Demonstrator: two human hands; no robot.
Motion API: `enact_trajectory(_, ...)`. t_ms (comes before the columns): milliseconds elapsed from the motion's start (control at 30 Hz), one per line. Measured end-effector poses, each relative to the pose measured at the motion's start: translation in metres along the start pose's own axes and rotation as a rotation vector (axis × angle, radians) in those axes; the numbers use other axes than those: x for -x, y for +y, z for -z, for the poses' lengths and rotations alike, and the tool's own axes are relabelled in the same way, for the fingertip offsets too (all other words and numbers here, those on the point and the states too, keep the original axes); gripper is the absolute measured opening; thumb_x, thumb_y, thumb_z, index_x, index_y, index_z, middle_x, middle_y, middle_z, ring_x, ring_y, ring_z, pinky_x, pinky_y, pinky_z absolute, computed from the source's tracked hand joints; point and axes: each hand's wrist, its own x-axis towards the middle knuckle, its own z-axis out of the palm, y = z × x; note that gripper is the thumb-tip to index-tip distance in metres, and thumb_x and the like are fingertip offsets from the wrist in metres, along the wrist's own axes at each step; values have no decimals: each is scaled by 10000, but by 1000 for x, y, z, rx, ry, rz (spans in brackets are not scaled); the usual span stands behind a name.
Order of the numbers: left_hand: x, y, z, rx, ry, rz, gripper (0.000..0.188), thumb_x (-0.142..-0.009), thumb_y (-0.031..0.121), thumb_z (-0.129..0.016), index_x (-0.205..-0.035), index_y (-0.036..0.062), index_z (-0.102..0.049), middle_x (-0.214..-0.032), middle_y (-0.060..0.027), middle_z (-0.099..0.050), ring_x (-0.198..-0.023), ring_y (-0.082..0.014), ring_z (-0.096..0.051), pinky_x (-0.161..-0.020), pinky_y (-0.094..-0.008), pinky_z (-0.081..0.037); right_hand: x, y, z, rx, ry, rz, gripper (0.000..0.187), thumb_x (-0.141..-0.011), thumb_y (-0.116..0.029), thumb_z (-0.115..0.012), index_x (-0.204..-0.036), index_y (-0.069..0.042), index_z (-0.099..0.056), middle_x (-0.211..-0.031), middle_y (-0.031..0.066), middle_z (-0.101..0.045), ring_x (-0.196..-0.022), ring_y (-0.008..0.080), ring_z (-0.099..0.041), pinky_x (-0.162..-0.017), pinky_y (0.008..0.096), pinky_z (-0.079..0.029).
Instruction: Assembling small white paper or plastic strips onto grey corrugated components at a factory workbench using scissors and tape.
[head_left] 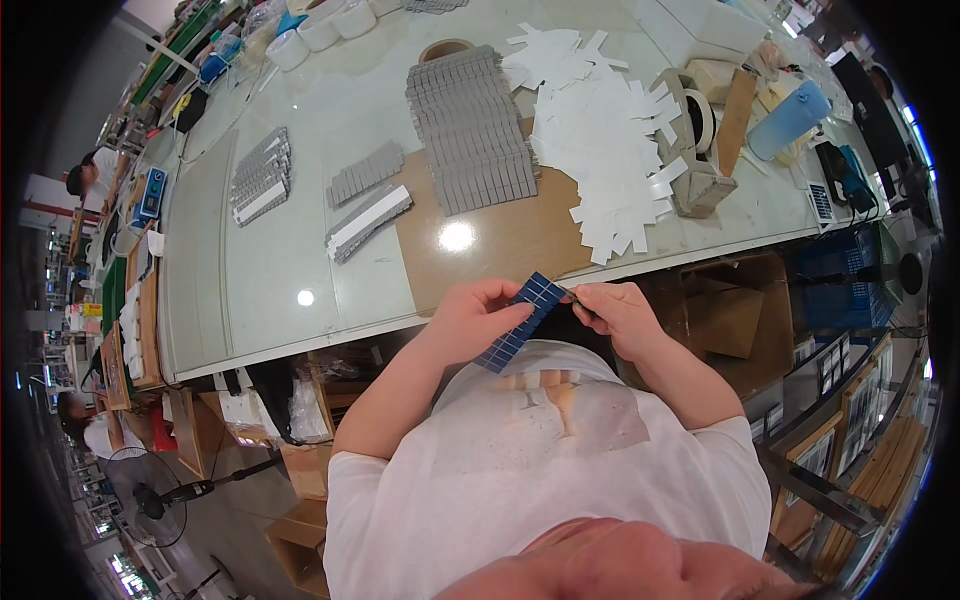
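My left hand (468, 322) is closed on a narrow blue panel with pale grid lines (518, 325), its thumb lying across the face. The panel is tilted just past the table's front edge, before my shirt. At the panel's upper right corner, my right hand (615, 312) has its fingers pinched together. Something small and dark shows between those fingers, but I cannot make out its kind. Beyond the hands lies a brown board (480, 245), partly covered by a stack of overlapping grey strips (470, 135).
White paper strips (600, 140) are heaped right of the grey stack. Small grey bundles (370, 220) lie to its left. A tape dispenser (700, 170) and a blue bottle (790, 120) stand at right. Below the table are a cardboard box (735, 310) and a fan (147, 497).
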Motion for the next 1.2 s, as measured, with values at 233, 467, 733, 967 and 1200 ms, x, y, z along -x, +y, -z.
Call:
enact_trajectory(233, -1, 0, -1, 13, 5, 12, 199, -944, 111, -694, -1109, -1, -696, -922, -14, -714, -799, -53, -633, -702, -232, -520, -2, 6, 3, -55, -10, 4, 302, -1015, -253, -561, -1069, 0, -716, -731, -26, -545, -595, 35, -358, -524, 194, -257)
enact_trajectory(467, -1, 0, 1, 7, 7, 23, 205, -944, 117, -697, -1113, 2, -697, -921, -13, -714, -798, -53, -633, -703, -236, -520, -2, 7, 4, -62, -5, 10, 310, -1007, -259, -558, -1079, -2, -716, -727, -27, -539, -586, 38, -345, -519, 199, -250)
enact_trajectory(733, -2, -1, -1, 4, -10, -2, 200, -947, 115, -694, -1110, -2, -695, -920, -11, -713, -797, -47, -631, -696, -229, -516, -3, 7, 3, -42, -19, 32, 300, -1015, -254, -561, -1062, -4, -720, -722, -36, -533, -594, 36, -344, -524, 201, -251)
enact_trajectory(967, -2, -2, -1, -24, -9, 11, 190, -947, 111, -693, -1102, 1, -696, -916, -6, -710, -791, -43, -625, -691, -226, -514, -2, 10, 5, -40, -24, 32, 317, -1032, -266, -551, -1015, -10, -737, -706, -45, -516, -617, 39, -383, -549, 208, -293)
enact_trajectory(1200, -2, 1, -2, -6, 9, 25, 203, -945, 114, -695, -1112, 0, -697, -921, -10, -713, -798, -47, -631, -699, -229, -520, -1, 5, 2, -10, 9, 1, 319, -1029, -262, -545, -1041, -6, -735, -698, -53, -493, -630, 45, -381, -563, 210, -295)
